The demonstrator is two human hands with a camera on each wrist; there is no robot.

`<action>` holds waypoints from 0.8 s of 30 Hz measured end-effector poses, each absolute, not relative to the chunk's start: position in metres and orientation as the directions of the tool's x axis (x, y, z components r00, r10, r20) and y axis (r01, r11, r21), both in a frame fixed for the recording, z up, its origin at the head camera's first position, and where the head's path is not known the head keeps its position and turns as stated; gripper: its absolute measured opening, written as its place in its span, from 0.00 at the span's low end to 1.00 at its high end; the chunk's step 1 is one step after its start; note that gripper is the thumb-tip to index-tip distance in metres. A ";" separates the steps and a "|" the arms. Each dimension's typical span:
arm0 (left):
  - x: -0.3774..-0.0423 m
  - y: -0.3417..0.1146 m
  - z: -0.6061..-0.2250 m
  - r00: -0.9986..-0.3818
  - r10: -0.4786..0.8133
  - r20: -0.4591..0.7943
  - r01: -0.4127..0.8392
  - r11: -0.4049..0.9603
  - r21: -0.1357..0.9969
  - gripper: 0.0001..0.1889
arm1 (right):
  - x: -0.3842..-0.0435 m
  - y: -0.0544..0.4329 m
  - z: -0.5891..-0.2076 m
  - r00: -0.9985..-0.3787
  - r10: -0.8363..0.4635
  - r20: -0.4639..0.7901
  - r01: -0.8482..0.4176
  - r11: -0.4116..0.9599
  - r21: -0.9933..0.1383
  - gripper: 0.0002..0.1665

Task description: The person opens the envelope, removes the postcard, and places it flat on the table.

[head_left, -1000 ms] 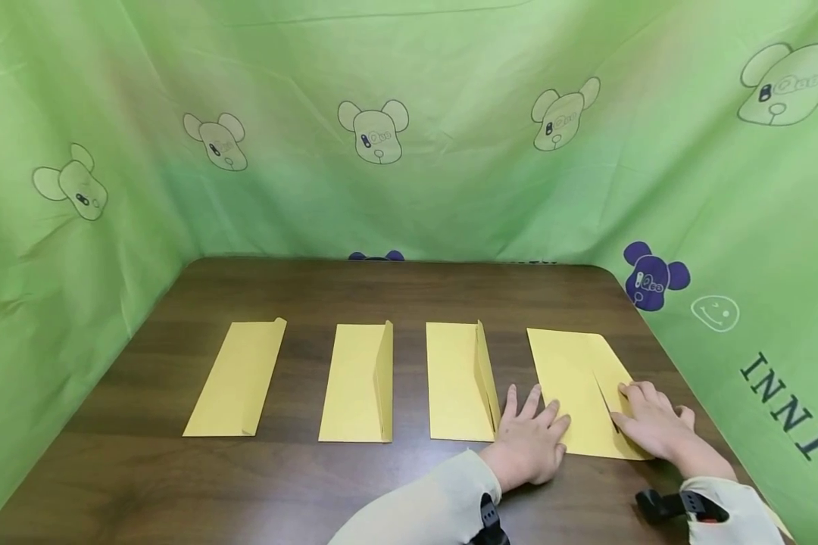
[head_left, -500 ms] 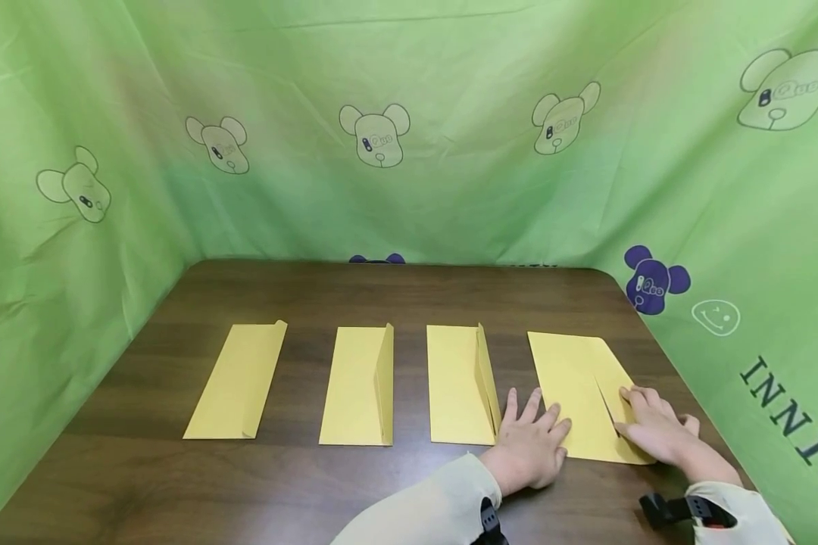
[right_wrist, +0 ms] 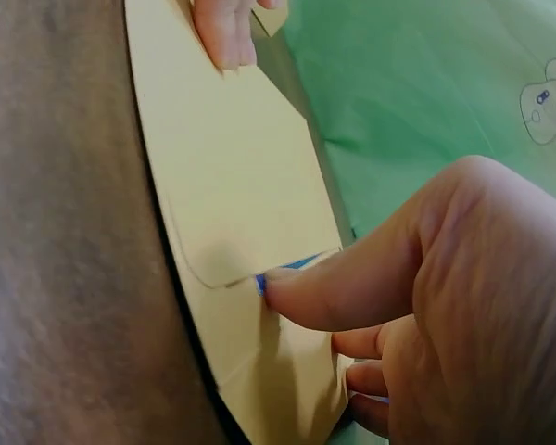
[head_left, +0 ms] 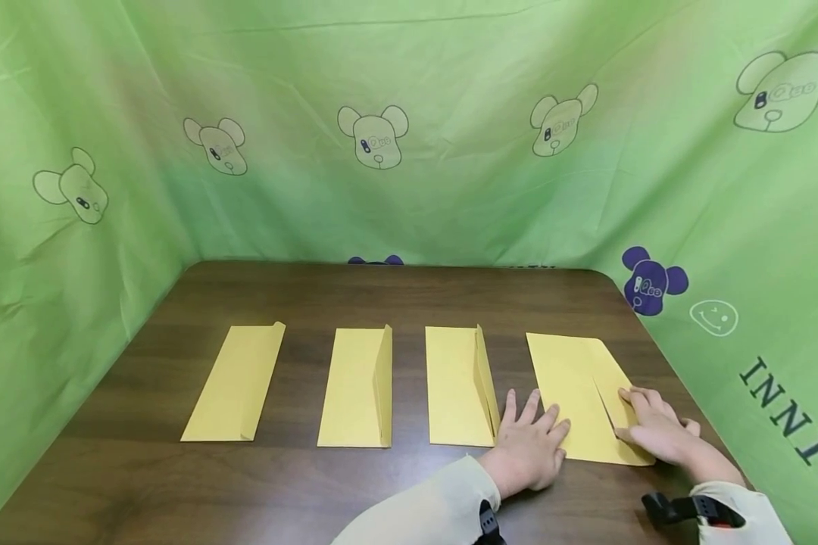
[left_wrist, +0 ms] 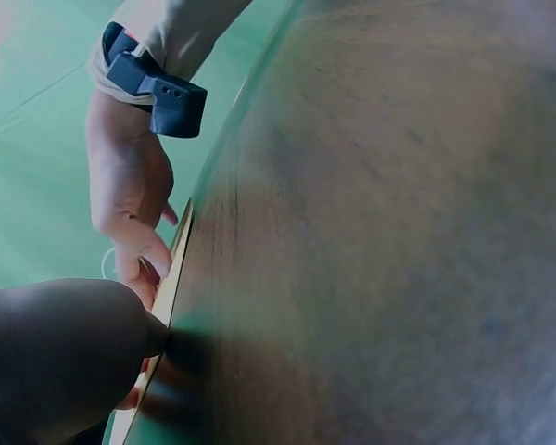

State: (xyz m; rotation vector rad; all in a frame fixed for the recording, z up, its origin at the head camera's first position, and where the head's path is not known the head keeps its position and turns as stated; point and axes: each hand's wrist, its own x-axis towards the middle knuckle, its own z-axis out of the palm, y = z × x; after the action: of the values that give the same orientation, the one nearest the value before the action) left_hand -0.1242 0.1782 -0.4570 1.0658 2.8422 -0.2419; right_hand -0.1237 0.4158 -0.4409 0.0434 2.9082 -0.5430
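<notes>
At the right of the table lies a yellow envelope, its flap spread to the right. My left hand rests palm down by its lower left edge, fingers spread and touching the paper. My right hand lies over the flap side, thumb at the envelope's slit, fingers on the flap. In the right wrist view, the right thumb presses against a blue edge showing inside the slit; what it belongs to is hidden. In the left wrist view, the envelope appears edge-on beneath the right hand.
Three more yellow envelopes stand apart in a row to the left: a far-left envelope, a second envelope and a third envelope beside my left hand. A green printed cloth surrounds the brown table.
My right hand has shifted very slightly down and to the right over the flap. The left hand and the envelopes stay in place; the head view tilts a little.
</notes>
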 end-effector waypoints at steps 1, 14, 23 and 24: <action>-0.125 0.178 -0.457 -0.751 0.644 -0.143 0.659 0.744 -0.112 0.25 | -0.124 0.415 -0.439 -0.983 -0.008 -0.186 0.060 0.932 -0.357 0.45; -0.126 0.178 -0.458 -0.754 0.643 -0.135 0.657 0.744 -0.123 0.25 | -0.126 0.425 -0.436 -0.987 -0.064 -0.149 -0.012 0.943 -0.332 0.49; -0.125 0.178 -0.459 -0.756 0.638 -0.146 0.653 0.750 -0.109 0.25 | -0.123 0.426 -0.441 -0.986 -0.076 -0.147 -0.018 0.933 -0.360 0.43; -0.126 0.178 -0.459 -0.756 0.639 -0.146 0.654 0.749 -0.109 0.25 | -0.124 0.425 -0.441 -0.986 -0.074 -0.152 -0.014 0.932 -0.361 0.43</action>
State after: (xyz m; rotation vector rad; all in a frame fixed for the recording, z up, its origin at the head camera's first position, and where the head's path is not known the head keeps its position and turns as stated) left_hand -0.1256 0.1776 -0.4585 1.0537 2.8437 -0.2335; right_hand -0.1237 0.4251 -0.4412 -0.0667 2.9264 -0.5455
